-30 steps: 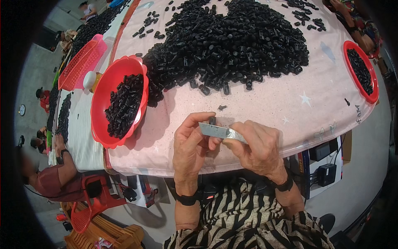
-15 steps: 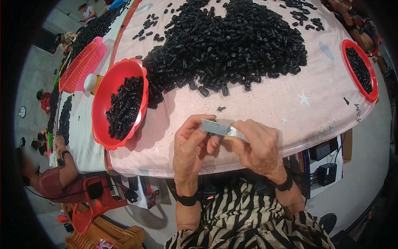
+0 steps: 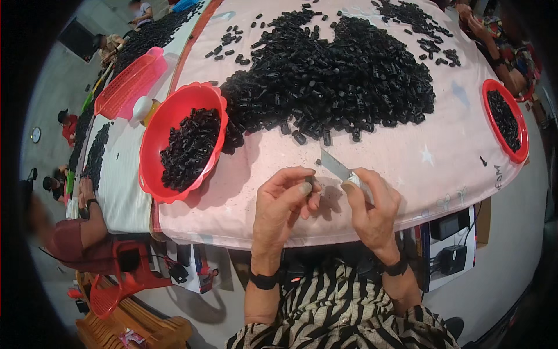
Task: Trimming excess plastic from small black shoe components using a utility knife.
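My right hand [image 3: 375,209] grips a flat metal knife blade [image 3: 335,165] by its pale wrapped end, with the tip pointing away and to the left. To its left, my left hand [image 3: 282,200] is closed in a pinch on a small black plastic part [image 3: 308,181], mostly hidden by the fingertips. The blade stands apart from that part. Just beyond my hands, a small black scrap [image 3: 318,162] lies on the cloth beside the blade. Farther off spreads a large heap of black plastic parts [image 3: 331,75].
At the left, a red scalloped bowl [image 3: 150,166] holds black parts, beside a white-capped jar [image 3: 142,109] and a pink basket [image 3: 125,87]. A red oval tray [image 3: 523,148] with small pieces lies far right. Co-workers sit around the pink-clothed table [image 3: 232,215].
My right hand has drawn the blade away from the left hand, to the right, and its tip now points farther outward. The left hand keeps its pinch. The whole view has shifted slightly.
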A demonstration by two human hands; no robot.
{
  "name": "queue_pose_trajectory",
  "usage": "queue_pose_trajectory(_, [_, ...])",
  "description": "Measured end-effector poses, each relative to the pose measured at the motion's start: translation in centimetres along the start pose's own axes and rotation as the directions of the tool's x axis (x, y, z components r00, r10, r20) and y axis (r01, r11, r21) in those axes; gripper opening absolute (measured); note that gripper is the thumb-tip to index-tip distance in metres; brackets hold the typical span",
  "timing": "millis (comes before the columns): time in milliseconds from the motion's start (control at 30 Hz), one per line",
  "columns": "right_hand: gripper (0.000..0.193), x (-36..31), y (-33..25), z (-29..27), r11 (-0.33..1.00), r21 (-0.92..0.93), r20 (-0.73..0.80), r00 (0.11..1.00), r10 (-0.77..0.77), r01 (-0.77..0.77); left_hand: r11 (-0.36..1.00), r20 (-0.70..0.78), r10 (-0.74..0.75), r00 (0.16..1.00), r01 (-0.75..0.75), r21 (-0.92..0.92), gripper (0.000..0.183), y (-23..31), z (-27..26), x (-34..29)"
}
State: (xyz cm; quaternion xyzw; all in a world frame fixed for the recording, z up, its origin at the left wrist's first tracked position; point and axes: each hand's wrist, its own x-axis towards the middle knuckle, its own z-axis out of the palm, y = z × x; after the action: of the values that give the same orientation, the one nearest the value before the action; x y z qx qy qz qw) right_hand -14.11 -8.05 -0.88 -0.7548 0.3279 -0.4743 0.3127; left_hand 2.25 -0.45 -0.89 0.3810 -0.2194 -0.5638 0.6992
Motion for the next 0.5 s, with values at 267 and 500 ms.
queue_pose_trajectory(267, [0.018, -0.09, -0.24, 0.25, 0.999, -0.052, 0.022, 1.000, -0.004, 0.005, 1.000, -0.020, -0.012, 1.000, 0.012, -0.009, 0.013, 0.41, 0.38, -0.29])
queue_pose_trajectory(500, [0.016, -0.17, -0.24, 0.36, 0.998, -0.053, 0.005, 1.000, 0.023, -0.022, 0.999, -0.031, -0.047, 0.998, 0.047, 0.007, 0.012, 0.79, 0.95, -0.46])
